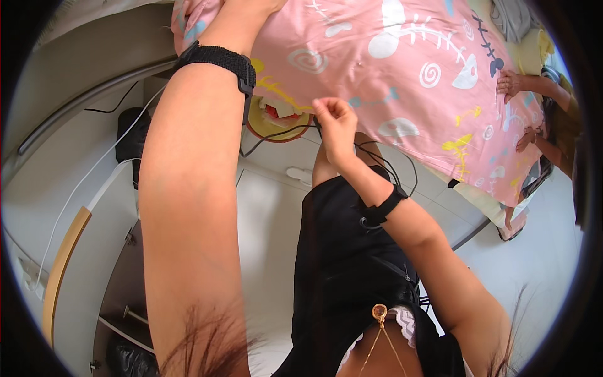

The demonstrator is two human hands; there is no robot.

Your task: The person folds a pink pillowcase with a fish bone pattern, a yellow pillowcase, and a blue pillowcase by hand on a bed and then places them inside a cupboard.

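Observation:
A pink bedcover (348,56) printed with fish bones and spirals spreads across the top of the view. My left hand (266,5) reaches over it at the top edge; only the part near the wrist shows, and its fingers are cut off. At the near edge of the cover is my right hand (338,127), with thumb and fingers curled close together. Whether cloth is pinched between them is hidden. Black straps circle my left wrist (214,59) and my right forearm (384,207).
Another person's hands (511,86) rest on the cover at the right. A yellow bin (278,129) holding waste stands below the cover's edge. Black cables (384,162) hang by my legs. On the left are a white cord (94,169) and an open cabinet (125,282).

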